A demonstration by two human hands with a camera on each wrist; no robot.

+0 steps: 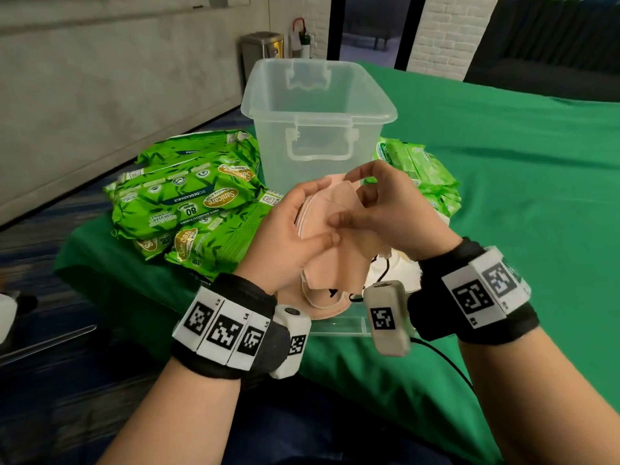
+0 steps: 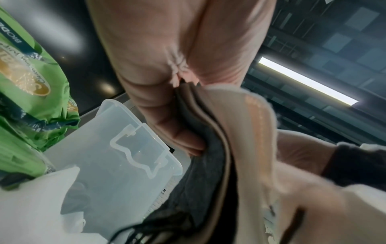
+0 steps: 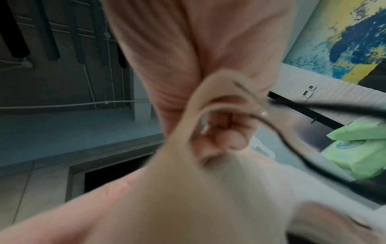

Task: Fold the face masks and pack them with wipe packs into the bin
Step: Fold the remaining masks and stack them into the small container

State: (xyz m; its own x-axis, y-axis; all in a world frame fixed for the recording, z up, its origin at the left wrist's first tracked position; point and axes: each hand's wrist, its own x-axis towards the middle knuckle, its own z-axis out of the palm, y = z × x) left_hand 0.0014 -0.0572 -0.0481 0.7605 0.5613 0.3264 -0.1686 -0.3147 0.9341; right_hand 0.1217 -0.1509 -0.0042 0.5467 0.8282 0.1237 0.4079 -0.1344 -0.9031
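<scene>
Both hands hold a peach mask point(image 1: 330, 229) in the air before the clear bin point(image 1: 318, 125). The left hand point(image 1: 290, 239) grips its near side, thumb on top. The right hand point(image 1: 385, 209) pinches the far edge with curled fingers. Wipe packs point(image 1: 188, 203) lie left of the bin, paler packs point(image 1: 422, 172) right; the bin seems to hold 1 mask.

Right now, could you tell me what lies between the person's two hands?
The peach face mask, gripped by the left hand and pinched by the right hand; the head view shows it.
</scene>
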